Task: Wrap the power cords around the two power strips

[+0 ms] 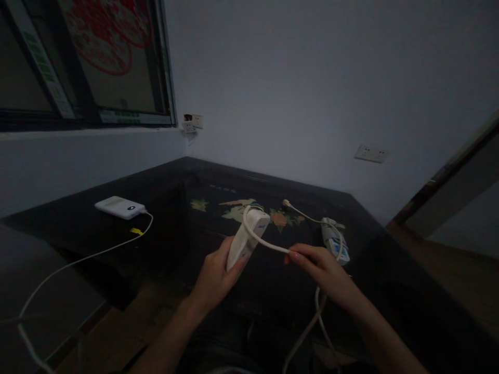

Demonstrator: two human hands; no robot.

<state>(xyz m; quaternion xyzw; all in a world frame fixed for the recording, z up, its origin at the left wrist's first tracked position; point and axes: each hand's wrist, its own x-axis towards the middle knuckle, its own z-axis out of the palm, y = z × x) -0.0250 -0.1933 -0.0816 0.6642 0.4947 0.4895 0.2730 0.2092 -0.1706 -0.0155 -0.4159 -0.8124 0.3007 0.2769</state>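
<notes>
My left hand (220, 270) is wrapped round the lower part of a white power strip (248, 236), held tilted above the dark table. A white cord (268, 245) loops round the strip's far end and runs to my right hand (315, 262), whose thumb and fingers pinch it. Below my right hand, more of the cord hangs over the table's near edge. Just beyond that hand lies a second white power strip (338, 248) with its own cord wound round it. That cord leads to a plug (286, 203) on the table.
A white power bank (119, 206) with a cable plugged in lies at the left; its cable trails off the near edge. A yellow tag (136, 231) is beside it. The black table (163, 179) bears a painted bird and flowers. Wall sockets (371, 153) are behind.
</notes>
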